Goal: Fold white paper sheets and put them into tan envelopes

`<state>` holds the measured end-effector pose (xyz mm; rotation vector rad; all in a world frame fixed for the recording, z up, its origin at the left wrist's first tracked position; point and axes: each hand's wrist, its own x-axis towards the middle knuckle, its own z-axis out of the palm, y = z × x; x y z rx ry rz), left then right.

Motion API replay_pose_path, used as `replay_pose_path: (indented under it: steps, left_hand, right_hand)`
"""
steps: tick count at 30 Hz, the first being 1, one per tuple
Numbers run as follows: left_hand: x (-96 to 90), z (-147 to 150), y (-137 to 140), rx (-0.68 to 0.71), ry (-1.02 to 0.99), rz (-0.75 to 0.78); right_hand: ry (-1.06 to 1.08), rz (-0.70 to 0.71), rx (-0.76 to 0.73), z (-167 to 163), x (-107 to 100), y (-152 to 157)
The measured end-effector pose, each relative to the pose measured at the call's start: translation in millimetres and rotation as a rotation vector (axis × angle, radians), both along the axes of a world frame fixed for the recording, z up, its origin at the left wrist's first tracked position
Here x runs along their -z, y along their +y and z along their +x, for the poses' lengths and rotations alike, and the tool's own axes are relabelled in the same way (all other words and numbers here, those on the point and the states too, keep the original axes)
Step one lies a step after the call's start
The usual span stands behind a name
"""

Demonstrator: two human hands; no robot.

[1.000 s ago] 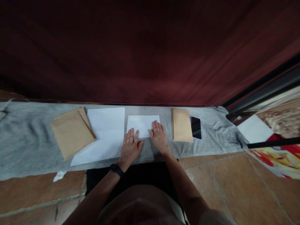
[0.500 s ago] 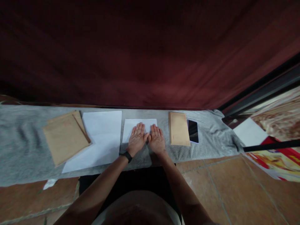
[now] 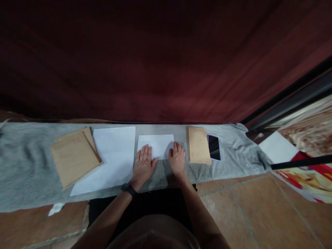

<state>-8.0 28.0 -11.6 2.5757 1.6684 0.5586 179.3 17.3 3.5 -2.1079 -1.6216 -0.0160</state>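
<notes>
In the head view, a small white paper (image 3: 159, 143) lies flat on a long grey cloth (image 3: 237, 159), right in front of the person and between the two hands. The left hand (image 3: 144, 166) is spread flat with its palm down. Its fingers are straight and lie over the lower left part of the small paper, and the thumb sticks out to the side near the bottom edge. This hand presses down and has hold of nothing. The right hand (image 3: 177, 159) is at the right edge of the small paper. Its fingers bend a little and point away from the person, and its thumb is close to the paper's edge. It is too small to tell if the thumb and fingers pinch the edge or only rest by it. A black band (image 3: 129, 189) goes around the left wrist. Just to the left of the small paper lies a big white paper (image 3: 116, 148), and some brown envelopes (image 3: 75, 157) lie partly on top of its left side. To the right of the right hand, and apart from it, there is a brown pile (image 3: 199, 145) that looks like more envelopes. A phone (image 3: 214, 147) with a dark screen lies just beside that pile. A dark red cloth (image 3: 155, 69) fills the space behind, and orange-brown floor tiles (image 3: 228, 207) show below.
</notes>
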Motion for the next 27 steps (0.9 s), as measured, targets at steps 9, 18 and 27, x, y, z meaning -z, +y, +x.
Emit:
replay_pose_path:
  steps: [9,18,27]
  left_hand:
    - [-0.4,-2,-16,0.019,-0.02,0.009]
    - [-20.9,2,-15,0.027,0.012,-0.021]
    - [-97.0,38,-5,-0.108,-0.618,-0.308]
  right_hand:
    - [0.283,-0.155,0.16,4,-23,18]
    - [0.597,-0.11,0.001,13,-37,11]
    - [0.958,0.174,-0.463,-11,-125,-3]
